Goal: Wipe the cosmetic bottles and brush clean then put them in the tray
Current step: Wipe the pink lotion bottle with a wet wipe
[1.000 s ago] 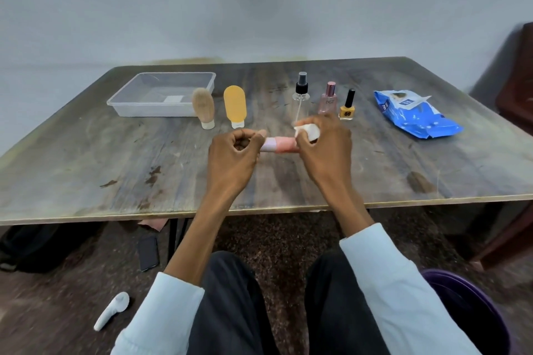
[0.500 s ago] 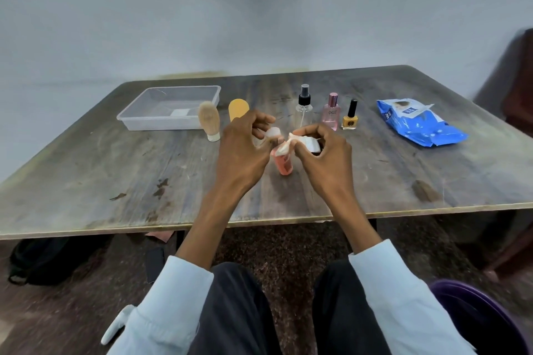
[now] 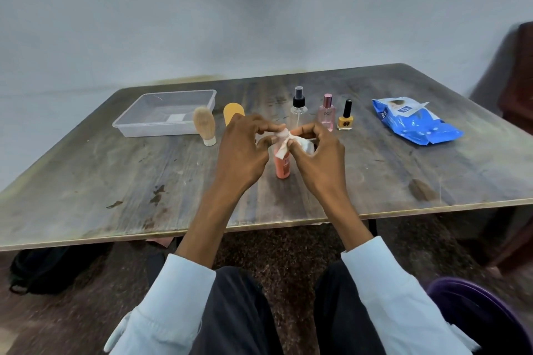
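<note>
A small orange-pink bottle [image 3: 282, 166] hangs upright over the table's middle, its top hidden behind a white wipe [image 3: 284, 141]. My left hand [image 3: 245, 150] pinches the bottle's cap end. My right hand [image 3: 317, 155] pinches the wipe against the bottle's upper part. Behind the hands stand a brush [image 3: 204, 128], an orange tube [image 3: 233, 112], a clear spray bottle [image 3: 298, 106], a pink perfume bottle [image 3: 326, 112] and a yellow nail polish bottle [image 3: 345, 117]. The clear plastic tray [image 3: 138, 119] sits at the back left.
A blue pack of wipes [image 3: 415, 121] lies at the back right of the wooden table [image 3: 115, 176]. A purple bin [image 3: 484, 314] stands on the floor by my right leg; a dark bag [image 3: 43, 268] lies under the table at left.
The bottle went from lying level between my hands to standing upright. Both hands now work the wipe at its top. The view has tilted slightly upward.
</note>
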